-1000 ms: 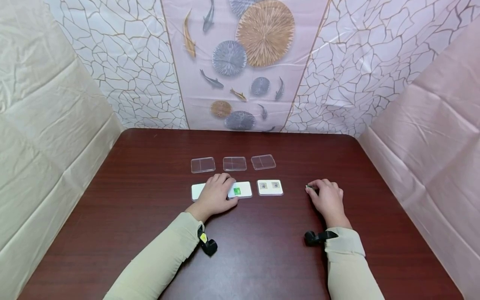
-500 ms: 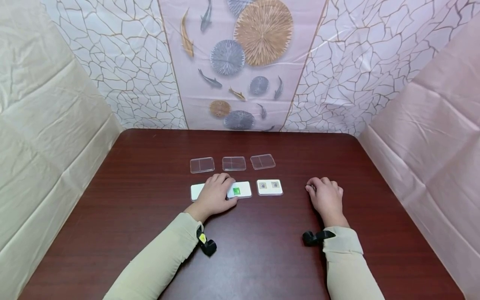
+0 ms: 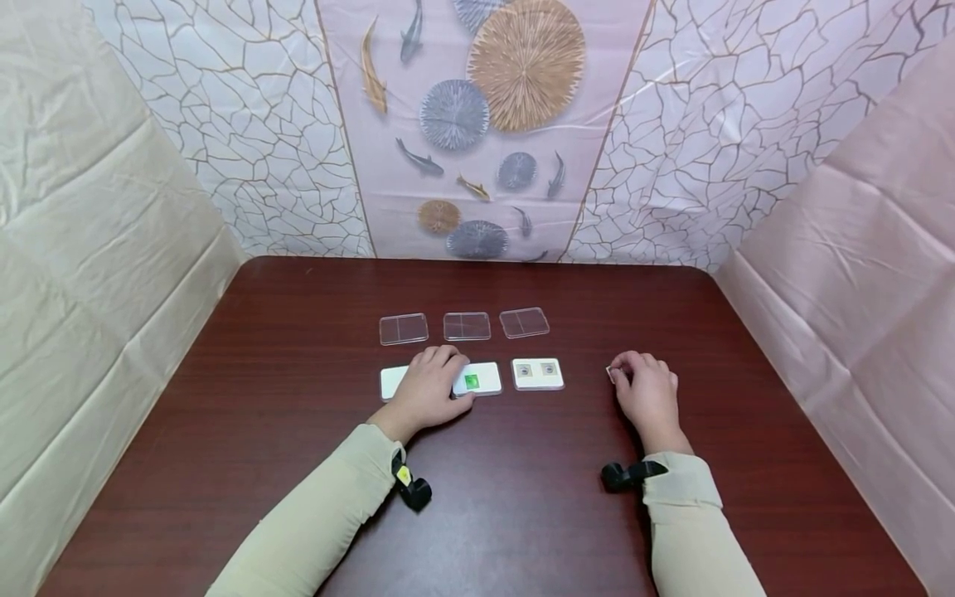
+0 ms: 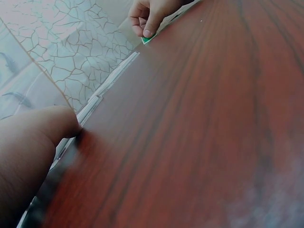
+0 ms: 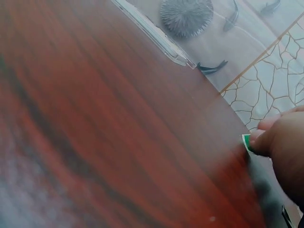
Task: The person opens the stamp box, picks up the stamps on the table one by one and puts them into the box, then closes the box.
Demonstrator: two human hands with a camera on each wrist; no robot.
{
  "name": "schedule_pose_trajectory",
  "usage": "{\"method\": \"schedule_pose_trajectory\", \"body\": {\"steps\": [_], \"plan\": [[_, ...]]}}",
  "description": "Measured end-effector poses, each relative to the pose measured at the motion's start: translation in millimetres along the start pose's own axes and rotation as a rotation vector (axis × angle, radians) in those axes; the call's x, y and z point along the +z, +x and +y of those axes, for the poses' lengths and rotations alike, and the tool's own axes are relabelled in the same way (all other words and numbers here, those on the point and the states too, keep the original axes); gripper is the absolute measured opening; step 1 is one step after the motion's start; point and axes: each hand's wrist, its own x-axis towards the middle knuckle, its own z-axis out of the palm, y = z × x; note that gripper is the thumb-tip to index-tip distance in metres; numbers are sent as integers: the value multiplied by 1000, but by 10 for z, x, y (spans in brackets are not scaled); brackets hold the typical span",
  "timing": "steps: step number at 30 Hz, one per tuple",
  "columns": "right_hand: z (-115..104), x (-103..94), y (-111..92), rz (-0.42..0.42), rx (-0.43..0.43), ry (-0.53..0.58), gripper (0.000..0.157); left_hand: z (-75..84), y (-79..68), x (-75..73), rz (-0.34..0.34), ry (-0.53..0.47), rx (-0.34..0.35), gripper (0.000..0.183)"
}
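Note:
In the head view my left hand [image 3: 429, 384] lies across the middle white case [image 3: 483, 379], fingers at its far edge and thumb at its near edge. A green square shows on that case's right half; the left half is under the hand. To the right, my right hand [image 3: 647, 396] pinches a small green square with a white border [image 5: 245, 140] between thumb and fingertips, low over the table. Most of that piece is hidden by the fingers. The left wrist view shows the left thumb [image 4: 66, 124] against the case's edge.
A left white case [image 3: 392, 382] is partly covered by the left hand. A right white case [image 3: 537, 374] bears two greyish squares. Behind them lie three clear plastic lids [image 3: 467, 326] in a row on the dark red wooden table [image 3: 507, 506]. Patterned cloth [image 3: 477, 182] hangs behind.
The small square has turned in my right fingers: its green edge showed, was then hidden, and now a whitish corner sticks out. The left hand stays on the middle case.

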Motion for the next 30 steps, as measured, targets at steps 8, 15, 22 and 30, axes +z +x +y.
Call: {"method": "schedule_pose_trajectory", "body": {"steps": [8,15,22,30], "plan": [[-155,135,27,165,-16,225,14,7,-1,-12,-17,-3,-12,55],[-514,300,-6,273,-179,358,11,16,2,-16,-20,-1,-12,55],[-780,451,-50,238,-258,373,13,18,-2,-18,-15,-4,-11,55],[-1000,581,-105,130,-265,423,13,31,-14,-26,10,-15,0,54]]}}
